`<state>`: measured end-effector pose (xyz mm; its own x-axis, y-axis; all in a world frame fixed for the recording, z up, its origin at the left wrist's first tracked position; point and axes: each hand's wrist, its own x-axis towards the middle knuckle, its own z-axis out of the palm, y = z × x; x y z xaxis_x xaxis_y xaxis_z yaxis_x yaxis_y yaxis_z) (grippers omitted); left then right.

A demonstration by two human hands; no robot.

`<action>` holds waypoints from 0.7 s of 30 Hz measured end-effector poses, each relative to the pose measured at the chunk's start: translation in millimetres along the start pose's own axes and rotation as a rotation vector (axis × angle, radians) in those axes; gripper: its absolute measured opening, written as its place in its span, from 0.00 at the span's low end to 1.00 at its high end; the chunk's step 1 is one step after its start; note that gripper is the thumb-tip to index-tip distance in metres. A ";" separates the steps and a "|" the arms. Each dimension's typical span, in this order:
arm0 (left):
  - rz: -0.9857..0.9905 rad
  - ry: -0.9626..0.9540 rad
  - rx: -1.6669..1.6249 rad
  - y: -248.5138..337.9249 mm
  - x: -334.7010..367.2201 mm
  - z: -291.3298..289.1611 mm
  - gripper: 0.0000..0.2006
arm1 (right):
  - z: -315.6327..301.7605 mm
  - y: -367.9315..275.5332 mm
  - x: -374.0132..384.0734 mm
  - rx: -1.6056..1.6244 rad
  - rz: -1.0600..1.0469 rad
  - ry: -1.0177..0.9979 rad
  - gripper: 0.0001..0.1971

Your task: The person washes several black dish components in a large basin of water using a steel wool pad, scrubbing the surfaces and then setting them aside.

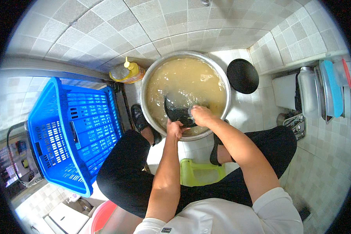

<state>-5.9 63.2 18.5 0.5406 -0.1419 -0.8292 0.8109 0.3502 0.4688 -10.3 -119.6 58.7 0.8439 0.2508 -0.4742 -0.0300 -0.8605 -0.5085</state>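
A wide metal basin [144, 93] full of cloudy, tan water stands on the floor before me. Within it a black round dish [178, 114], perhaps a bowl or a pan, is tilted and partly under the water. At the dish's near edge, my left hand [175, 129] is closed on the rim. My right hand [202, 116] presses into the dish with curled fingers. A small greyish patch shows by its fingertips, too indistinct to name. The dish's underside is hidden by the murky water.
A blue plastic crate [91, 113] is at the left. Behind the basin's left side stands a yellow pump bottle [133, 72]. A black disc [242, 76] rests right of the basin, a green plastic stool [201, 173] between my legs. Trays [325, 89] line the right wall.
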 end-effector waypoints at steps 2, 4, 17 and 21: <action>-0.018 -0.032 -0.005 -1.7 -0.3 5.9 0.31 | 9.3 19.5 1.0 -0.105 0.081 0.109 0.12; -0.013 -0.021 0.016 0.9 -0.7 3.9 0.30 | 12.0 26.5 11.6 -0.112 0.155 0.184 0.12; -0.051 0.029 0.103 15.0 -8.3 5.7 0.22 | -4.4 -5.6 99.6 0.191 0.074 0.347 0.22; -0.131 -0.246 -0.151 6.2 0.7 -3.7 0.23 | 14.7 -36.2 102.7 0.365 -0.079 0.376 0.23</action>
<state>-1.4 68.7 19.6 0.4863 -0.4087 -0.7723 0.8450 0.4448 0.2968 69.6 -56.2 17.8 0.9830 0.0742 -0.1678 -0.0866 -0.6184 -0.7811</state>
